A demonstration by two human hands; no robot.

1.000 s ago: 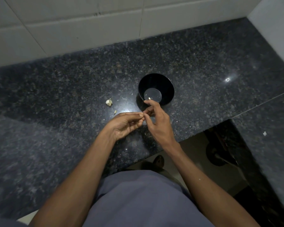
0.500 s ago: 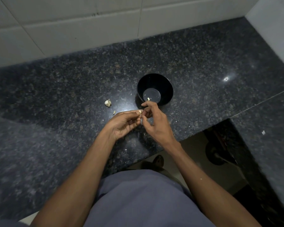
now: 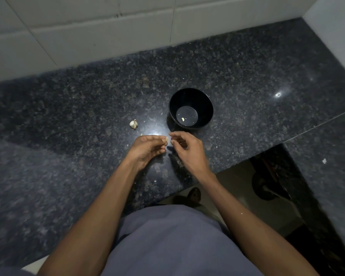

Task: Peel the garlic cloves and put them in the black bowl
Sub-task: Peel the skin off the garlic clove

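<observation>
A black bowl (image 3: 204, 104) stands on the dark granite counter (image 3: 88, 108), with one small pale clove piece (image 3: 182, 119) on its bottom. Just in front of it, my left hand (image 3: 147, 149) pinches a small garlic clove (image 3: 167, 139) at its fingertips. My right hand (image 3: 187, 151) hovers a short gap to the right of the clove, fingers curled, and what it pinches is too small to tell. A garlic bulb remnant (image 3: 133, 123) lies on the counter left of the bowl.
Bits of garlic skin are scattered on the counter around my hands. A white tiled wall (image 3: 88, 32) runs along the back and a wall corner stands at the right. The counter has a cut-out at the lower right with the floor below (image 3: 237, 188).
My right hand has drawn slightly away from the clove, so a small gap shows between the two hands. Both hands sit a little lower below the bowl.
</observation>
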